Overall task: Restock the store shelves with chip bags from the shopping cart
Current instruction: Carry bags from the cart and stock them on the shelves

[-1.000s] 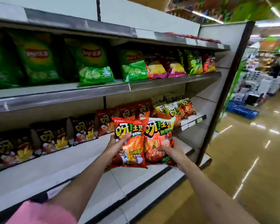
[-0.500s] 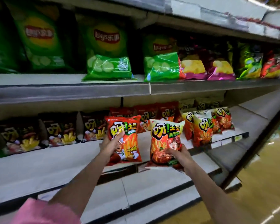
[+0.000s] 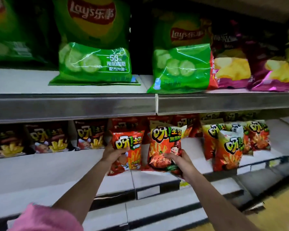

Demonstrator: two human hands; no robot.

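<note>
Mid frame: L hand (image 3: 114,153) grips the red chip bag (image 3: 128,150) by its left side, fingers curled round it. R hand (image 3: 180,162) pinches the orange chip bag (image 3: 165,145) at its bottom right corner. Both bags stand upright over the white shelf (image 3: 57,165), w/ more bags behind.

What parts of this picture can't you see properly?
- Shopping cart: nowhere in the head view, outside the frame.
- Red bag: its left edge is hidden by the left hand gripping it.
- Orange bag: its bottom corner is covered by the right hand.
- Dark bags at the back: shadowed and blurred, small print unreadable.
- Green bag far left: cut off by the frame edge.
</note>
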